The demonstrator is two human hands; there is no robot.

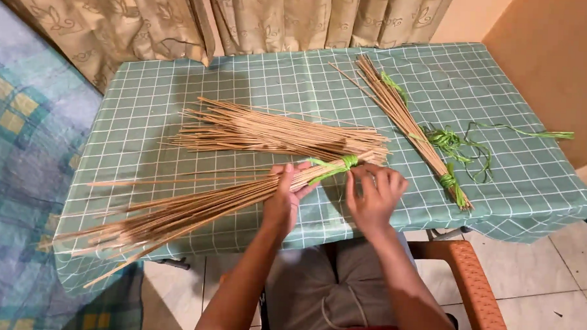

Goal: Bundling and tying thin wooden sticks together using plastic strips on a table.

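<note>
On the table's near edge: one bundle of thin tan sticks [194, 207], fanned toward the left, bound at its right end with a green strip [336, 165]. Left hand [284, 197] closed around the bundle just left of the binding. Right hand [374, 195], fingers curled, pinching the green strip at the knot. Behind it, touching: loose stick pile [268, 131]. Far right: second tied bundle [405, 123], green strips [463, 145] beside it. Checked teal tablecloth [146, 101] beneath.
</note>
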